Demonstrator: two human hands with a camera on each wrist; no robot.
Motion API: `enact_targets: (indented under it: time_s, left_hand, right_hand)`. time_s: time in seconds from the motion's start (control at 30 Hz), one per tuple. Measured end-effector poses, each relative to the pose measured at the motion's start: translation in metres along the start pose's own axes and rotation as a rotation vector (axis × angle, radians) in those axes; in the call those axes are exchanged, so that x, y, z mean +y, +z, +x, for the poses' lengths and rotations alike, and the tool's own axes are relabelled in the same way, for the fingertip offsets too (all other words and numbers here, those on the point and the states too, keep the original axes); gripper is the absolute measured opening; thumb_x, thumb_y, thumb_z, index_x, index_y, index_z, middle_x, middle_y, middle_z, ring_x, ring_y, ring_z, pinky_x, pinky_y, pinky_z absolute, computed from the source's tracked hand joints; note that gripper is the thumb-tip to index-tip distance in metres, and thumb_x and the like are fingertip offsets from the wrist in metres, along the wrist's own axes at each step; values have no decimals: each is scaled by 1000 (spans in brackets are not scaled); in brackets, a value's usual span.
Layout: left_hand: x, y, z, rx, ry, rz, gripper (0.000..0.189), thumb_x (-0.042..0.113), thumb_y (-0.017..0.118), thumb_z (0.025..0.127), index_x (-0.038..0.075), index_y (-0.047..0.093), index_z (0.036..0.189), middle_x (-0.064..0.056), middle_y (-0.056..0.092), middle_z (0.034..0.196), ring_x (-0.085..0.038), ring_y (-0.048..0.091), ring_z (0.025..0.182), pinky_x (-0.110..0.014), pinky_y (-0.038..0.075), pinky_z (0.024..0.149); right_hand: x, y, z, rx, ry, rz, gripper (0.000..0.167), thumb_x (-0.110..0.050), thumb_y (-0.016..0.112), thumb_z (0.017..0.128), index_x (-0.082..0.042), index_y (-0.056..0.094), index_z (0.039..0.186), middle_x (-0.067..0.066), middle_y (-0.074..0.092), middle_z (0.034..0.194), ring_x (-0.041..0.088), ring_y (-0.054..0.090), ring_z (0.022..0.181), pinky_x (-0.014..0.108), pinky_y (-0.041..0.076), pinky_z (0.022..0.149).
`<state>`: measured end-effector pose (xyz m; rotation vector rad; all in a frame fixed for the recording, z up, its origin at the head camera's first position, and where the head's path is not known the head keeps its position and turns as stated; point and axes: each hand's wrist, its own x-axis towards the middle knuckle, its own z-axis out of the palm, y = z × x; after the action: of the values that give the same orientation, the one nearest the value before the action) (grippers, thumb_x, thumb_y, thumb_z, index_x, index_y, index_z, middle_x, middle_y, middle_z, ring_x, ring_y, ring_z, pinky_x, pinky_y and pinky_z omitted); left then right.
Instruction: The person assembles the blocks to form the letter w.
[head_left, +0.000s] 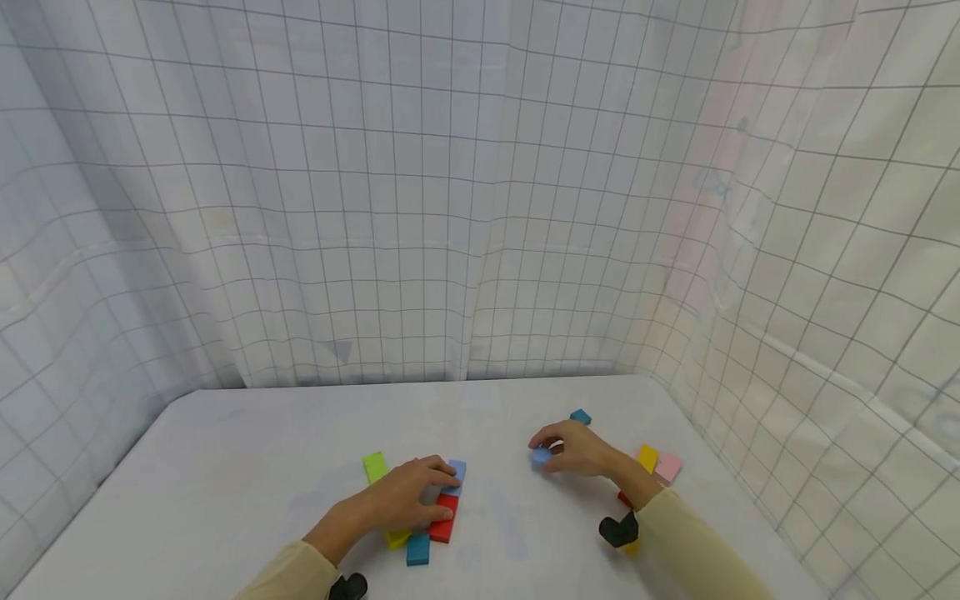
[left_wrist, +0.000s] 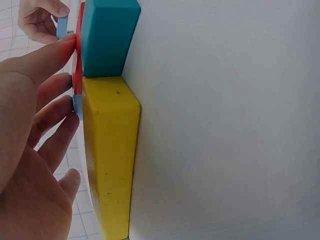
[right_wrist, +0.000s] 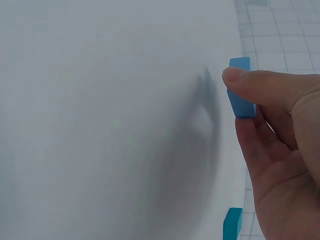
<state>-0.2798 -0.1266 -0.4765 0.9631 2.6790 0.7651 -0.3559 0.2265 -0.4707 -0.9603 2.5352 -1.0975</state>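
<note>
Right of centre, above the white table (head_left: pixel 510 575), a small light blue block (right_wrist: pixel 243 106) is pinched between the thumb and fingers of the right hand (head_left: pixel 581 450)! Its shadow falls apart from it, so it is evidently held up; fingertips alone are used, presumably because so small a piece needs no more. Across to the left, the left hand (head_left: pixel 405 497) is laid over a cluster, loosely spread, nothing clasped: a red block (head_left: pixel 443 531) is touched by the thumb, probably to be steadied. And look, a teal block (head_left: pixel 417 550) is set against a yellow block (left_wrist: pixel 114 150), each perhaps braced by its neighbour. A pink block (head_left: pixel 667 467) is left beyond the right forearm, out of the way, it seems.
</note>
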Motion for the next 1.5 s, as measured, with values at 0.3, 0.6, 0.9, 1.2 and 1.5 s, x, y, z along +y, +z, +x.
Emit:
enact_targets:
  time_s: [0.3,0.6,0.9,1.2,1.5]
  left_hand:
    - [-1,2,2,-1,-21,5,43,39,76,95,17,72,132,2,59,132,-25,54,124,-52,46,107]
    - [1,0,3,0,-31,13,43,39,77,95,17,72,132,0,59,133,-25,55,122,-51,47,105]
    - [1,1,2,4,-18,9,43,38,76,95,16,72,132,1,60,132,-25,55,123,-51,47,105]
    - [1,1,2,4,-19,-3,43,38,77,95,16,72,132,0,60,133,-26,56,123,-52,48,105]
    - [2,1,1,0,-18,-7,43,37,77,95,15,72,132,-1,60,133,-27,55,124,-52,47,105]
  right_hand:
    - [-8,18,20,-11,-19,-34,30,-3,83,86,-5,72,114,-1,68,111,22,64,107,33,54,96]
    - [-18,33,38,-11,-41,-50,31,-2,80,88,-6,72,118,-2,69,114,20,64,108,30,54,95]
    - [-25,47,54,-20,1,-72,33,-7,81,89,-9,71,120,-4,70,114,12,64,105,28,54,94]
    - [-32,53,66,-12,25,-68,30,-6,82,88,-10,72,116,-4,70,110,13,65,102,29,54,93]
    - [-35,58,73,-29,41,-53,30,-5,82,89,-11,72,117,-5,69,111,13,64,100,28,55,94]
